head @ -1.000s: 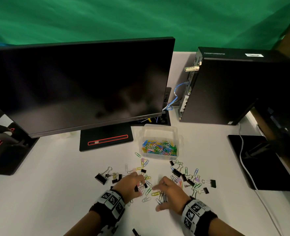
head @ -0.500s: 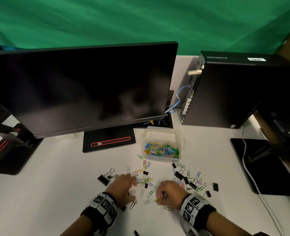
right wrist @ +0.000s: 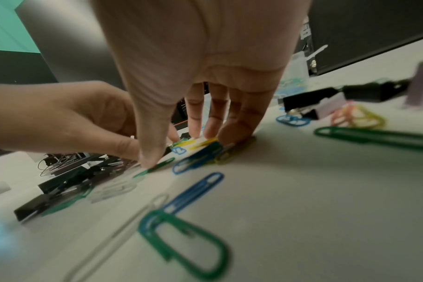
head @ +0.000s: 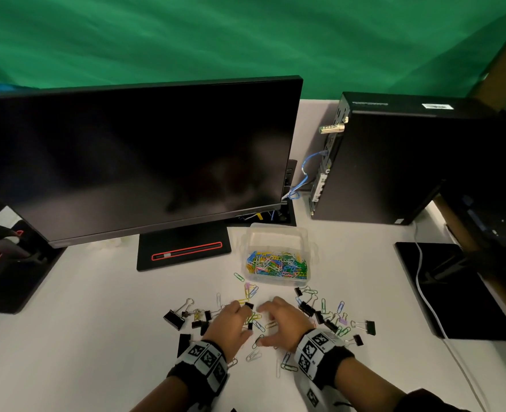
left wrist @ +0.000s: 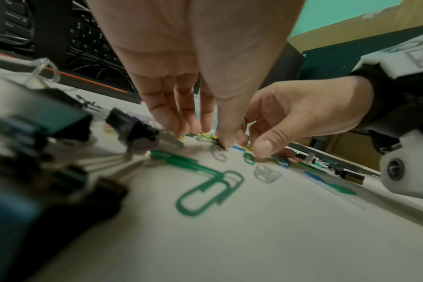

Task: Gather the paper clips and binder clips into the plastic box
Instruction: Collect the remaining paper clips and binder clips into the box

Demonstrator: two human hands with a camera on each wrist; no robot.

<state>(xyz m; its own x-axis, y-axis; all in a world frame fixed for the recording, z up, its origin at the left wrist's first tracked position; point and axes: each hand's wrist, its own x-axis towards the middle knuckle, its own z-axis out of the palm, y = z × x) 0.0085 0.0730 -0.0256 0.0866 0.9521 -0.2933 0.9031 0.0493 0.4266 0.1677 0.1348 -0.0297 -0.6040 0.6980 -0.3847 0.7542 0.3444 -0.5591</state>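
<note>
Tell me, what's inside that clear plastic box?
The plastic box holds a heap of coloured paper clips. No binder clips show on top; anything beneath the heap is covered.

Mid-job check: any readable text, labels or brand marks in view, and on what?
None can be read.
White sticker on the computer tower: too small.
Lettering on the tower's top: blurred.
Keyboard keys: blurred.
Wrist bands: black-and-white marker patterns, no words.

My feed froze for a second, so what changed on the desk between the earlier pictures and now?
Both hands shifted: the left hand and right hand now cup the loose coloured paper clips between them, fingers down on the white desk. Nothing lifted. The clear plastic box stayed put.
</note>
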